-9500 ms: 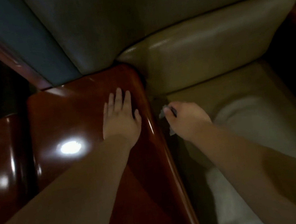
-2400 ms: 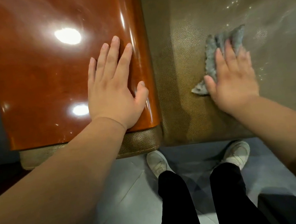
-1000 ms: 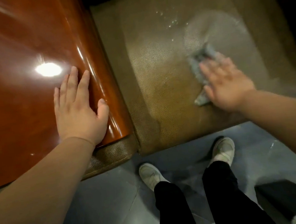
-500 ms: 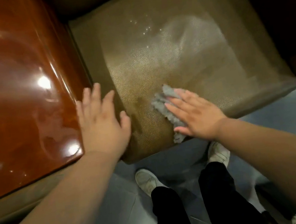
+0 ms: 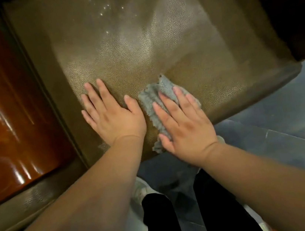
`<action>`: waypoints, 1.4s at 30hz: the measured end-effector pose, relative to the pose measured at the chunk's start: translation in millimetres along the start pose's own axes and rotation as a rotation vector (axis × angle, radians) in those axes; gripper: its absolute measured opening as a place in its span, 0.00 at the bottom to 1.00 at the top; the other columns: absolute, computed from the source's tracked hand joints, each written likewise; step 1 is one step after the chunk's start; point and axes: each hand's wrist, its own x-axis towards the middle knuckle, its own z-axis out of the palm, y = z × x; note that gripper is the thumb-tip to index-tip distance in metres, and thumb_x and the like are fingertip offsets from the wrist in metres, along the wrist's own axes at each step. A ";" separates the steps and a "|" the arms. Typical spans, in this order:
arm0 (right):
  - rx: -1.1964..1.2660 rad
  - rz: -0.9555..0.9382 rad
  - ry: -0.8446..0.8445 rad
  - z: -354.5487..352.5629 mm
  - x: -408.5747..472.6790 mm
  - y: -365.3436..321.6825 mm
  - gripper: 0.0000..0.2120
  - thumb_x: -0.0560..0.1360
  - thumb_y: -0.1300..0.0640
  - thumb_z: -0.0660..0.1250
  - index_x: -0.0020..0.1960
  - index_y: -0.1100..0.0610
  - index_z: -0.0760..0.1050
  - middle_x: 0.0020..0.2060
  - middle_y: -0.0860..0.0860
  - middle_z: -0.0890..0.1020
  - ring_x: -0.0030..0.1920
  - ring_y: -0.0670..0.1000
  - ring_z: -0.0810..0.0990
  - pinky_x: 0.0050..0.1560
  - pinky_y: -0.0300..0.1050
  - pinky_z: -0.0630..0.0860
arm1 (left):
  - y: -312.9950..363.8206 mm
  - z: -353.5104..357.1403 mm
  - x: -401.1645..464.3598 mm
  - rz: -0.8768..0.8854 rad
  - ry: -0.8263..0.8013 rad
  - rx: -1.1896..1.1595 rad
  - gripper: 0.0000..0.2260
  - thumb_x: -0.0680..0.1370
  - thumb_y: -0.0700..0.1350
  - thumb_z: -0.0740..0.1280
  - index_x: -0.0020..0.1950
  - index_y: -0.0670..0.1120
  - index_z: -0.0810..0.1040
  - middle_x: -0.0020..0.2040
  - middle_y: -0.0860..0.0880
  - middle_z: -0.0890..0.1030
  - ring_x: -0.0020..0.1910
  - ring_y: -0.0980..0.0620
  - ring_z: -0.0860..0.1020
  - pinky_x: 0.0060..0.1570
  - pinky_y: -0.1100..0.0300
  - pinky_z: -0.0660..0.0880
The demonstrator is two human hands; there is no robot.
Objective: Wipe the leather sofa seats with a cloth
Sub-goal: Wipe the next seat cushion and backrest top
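The olive-brown leather sofa seat (image 5: 157,37) fills the upper middle of the head view, with a pale wet sheen and small droplets toward its back. A crumpled grey cloth (image 5: 154,99) lies near the seat's front edge. My right hand (image 5: 184,124) presses flat on the cloth with straight fingers, covering its lower right part. My left hand (image 5: 111,115) rests flat on the bare leather just left of the cloth, fingers spread, its thumb close to the cloth's edge.
A glossy red-brown wooden armrest (image 5: 2,115) runs along the left, with a leather-covered front below it. Grey floor (image 5: 274,118) lies in front of the seat. My legs in black trousers (image 5: 180,218) stand close to the seat's front edge.
My left hand has moved off the wooden armrest onto the leather seat beside the cloth. My right hand has slid the cloth slightly along the front edge of the seat.
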 end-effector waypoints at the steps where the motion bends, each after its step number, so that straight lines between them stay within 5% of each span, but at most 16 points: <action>1: -0.015 -0.086 -0.009 -2.4 -4.2 17.8 0.37 0.76 0.42 0.65 0.81 0.56 0.65 0.81 0.57 0.64 0.82 0.64 0.56 0.81 0.63 0.55 | 0.4 0.4 0.6 0.003 0.000 0.001 0.35 0.79 0.57 0.57 0.86 0.50 0.56 0.86 0.47 0.54 0.85 0.43 0.52 0.82 0.41 0.47; 4: -0.120 -0.085 -0.009 -13.8 -31.8 103.4 0.37 0.76 0.41 0.65 0.80 0.56 0.66 0.78 0.59 0.68 0.80 0.66 0.60 0.79 0.65 0.60 | 1.1 3.0 -0.1 0.002 0.010 0.009 0.35 0.79 0.57 0.58 0.86 0.51 0.55 0.86 0.47 0.54 0.85 0.44 0.51 0.82 0.41 0.48; 7: -0.186 0.242 0.007 -30.6 -65.7 180.4 0.39 0.77 0.38 0.61 0.82 0.57 0.59 0.81 0.61 0.59 0.80 0.68 0.57 0.81 0.62 0.49 | 0.3 6.5 -0.3 0.001 0.038 0.018 0.36 0.79 0.56 0.59 0.86 0.50 0.56 0.86 0.47 0.54 0.85 0.43 0.52 0.82 0.41 0.48; 12: 0.016 0.683 0.181 -13.9 -32.9 107.1 0.35 0.81 0.42 0.53 0.83 0.60 0.58 0.82 0.63 0.54 0.80 0.72 0.53 0.80 0.68 0.48 | 2.2 8.1 -0.7 0.007 0.064 0.033 0.36 0.78 0.55 0.61 0.86 0.49 0.56 0.86 0.46 0.55 0.84 0.42 0.54 0.82 0.41 0.49; 16: 0.010 0.075 0.037 4.2 -16.9 21.0 0.33 0.80 0.41 0.63 0.81 0.56 0.65 0.81 0.59 0.63 0.81 0.67 0.57 0.81 0.63 0.54 | 0.8 10.7 -0.6 0.018 0.070 0.028 0.36 0.78 0.55 0.60 0.85 0.48 0.56 0.86 0.46 0.55 0.84 0.42 0.53 0.82 0.41 0.48; 18: -0.034 -0.175 -0.014 -2.2 -14.1 43.6 0.34 0.80 0.38 0.64 0.80 0.54 0.66 0.80 0.56 0.66 0.81 0.64 0.58 0.80 0.61 0.57 | 1.4 10.9 -1.0 0.014 0.074 0.026 0.36 0.78 0.55 0.60 0.85 0.48 0.56 0.86 0.46 0.55 0.84 0.42 0.53 0.82 0.41 0.48; 20: -0.064 -0.207 -0.023 -14.3 -11.5 95.6 0.36 0.78 0.37 0.65 0.80 0.55 0.68 0.78 0.57 0.69 0.80 0.64 0.61 0.79 0.61 0.60 | 1.2 10.7 -0.7 0.018 0.075 0.015 0.35 0.78 0.55 0.59 0.85 0.48 0.57 0.86 0.45 0.55 0.84 0.42 0.53 0.82 0.41 0.48; 24: -0.056 0.376 0.005 -56.2 0.2 198.6 0.39 0.77 0.38 0.58 0.81 0.61 0.62 0.81 0.61 0.61 0.80 0.63 0.61 0.80 0.59 0.58 | 1.7 10.0 -0.5 0.010 0.062 0.011 0.35 0.78 0.56 0.58 0.85 0.48 0.56 0.86 0.45 0.54 0.84 0.42 0.52 0.82 0.41 0.48; 27: -0.036 0.594 0.024 -57.3 16.0 185.7 0.39 0.78 0.40 0.54 0.82 0.61 0.58 0.82 0.61 0.57 0.80 0.65 0.59 0.79 0.62 0.58 | 3.2 9.8 0.4 0.008 0.055 0.012 0.36 0.78 0.56 0.58 0.85 0.47 0.56 0.86 0.45 0.54 0.84 0.41 0.53 0.82 0.39 0.48; 29: -0.043 0.506 0.055 -48.6 26.7 143.8 0.39 0.79 0.41 0.56 0.83 0.62 0.57 0.82 0.63 0.56 0.81 0.66 0.57 0.79 0.65 0.56 | 2.7 9.4 0.7 0.007 0.058 0.010 0.36 0.78 0.55 0.58 0.85 0.47 0.57 0.86 0.44 0.55 0.84 0.40 0.53 0.82 0.39 0.48; 32: -0.035 0.012 -0.091 -32.4 29.9 75.1 0.38 0.79 0.40 0.60 0.83 0.58 0.59 0.83 0.58 0.57 0.83 0.63 0.50 0.80 0.64 0.53 | 3.0 9.5 1.1 0.002 0.050 0.011 0.36 0.77 0.55 0.59 0.85 0.46 0.57 0.86 0.44 0.55 0.84 0.41 0.53 0.82 0.39 0.48; 35: -0.075 -0.291 -0.156 -38.9 39.8 99.5 0.37 0.80 0.35 0.60 0.83 0.53 0.62 0.82 0.53 0.63 0.83 0.59 0.52 0.81 0.60 0.55 | 2.7 9.5 1.8 0.001 0.041 0.013 0.37 0.77 0.55 0.59 0.85 0.46 0.57 0.86 0.44 0.54 0.84 0.41 0.52 0.82 0.40 0.47; 37: -0.106 -0.129 -0.103 -48.6 47.9 151.7 0.37 0.80 0.34 0.58 0.82 0.55 0.63 0.80 0.57 0.66 0.82 0.61 0.58 0.79 0.62 0.59 | 2.8 10.1 2.4 0.000 0.038 0.010 0.37 0.77 0.55 0.59 0.85 0.46 0.57 0.86 0.44 0.55 0.84 0.40 0.52 0.82 0.39 0.47; 39: -0.056 0.250 -0.049 -64.5 55.7 197.2 0.39 0.80 0.35 0.55 0.83 0.58 0.58 0.82 0.59 0.58 0.82 0.60 0.57 0.82 0.57 0.54 | 2.7 10.9 2.1 -0.006 0.039 0.007 0.37 0.77 0.55 0.58 0.85 0.46 0.58 0.86 0.44 0.55 0.84 0.40 0.52 0.82 0.39 0.47; 42: 0.002 0.643 0.016 -66.2 71.6 193.9 0.39 0.79 0.39 0.52 0.83 0.61 0.54 0.83 0.59 0.53 0.82 0.60 0.54 0.83 0.54 0.50 | 2.3 13.1 2.3 -0.012 0.041 0.007 0.37 0.76 0.55 0.59 0.85 0.46 0.58 0.86 0.44 0.55 0.84 0.40 0.52 0.82 0.39 0.47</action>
